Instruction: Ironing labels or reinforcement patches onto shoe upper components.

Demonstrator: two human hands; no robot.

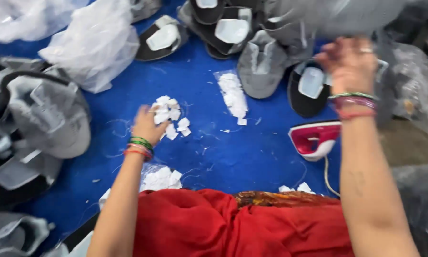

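My left hand [147, 124] rests on a small pile of white paper tags [168, 114] lying on the blue cloth [233, 152], fingers curled over them. My right hand [349, 62] is raised at the upper right, blurred, its fingers closed on a grey fabric piece [328, 16] that hangs above the heap. Both wrists wear coloured bangles. A clear bag of white tags [233, 94] lies between the two hands.
Grey and black shoe uppers [261, 64] are heaped at the back and at the left [47, 114]. White plastic bags [97, 43] lie at the back left. A pink and white iron [315, 139] sits by my right forearm. More white tags [161, 178] lie near my red lap.
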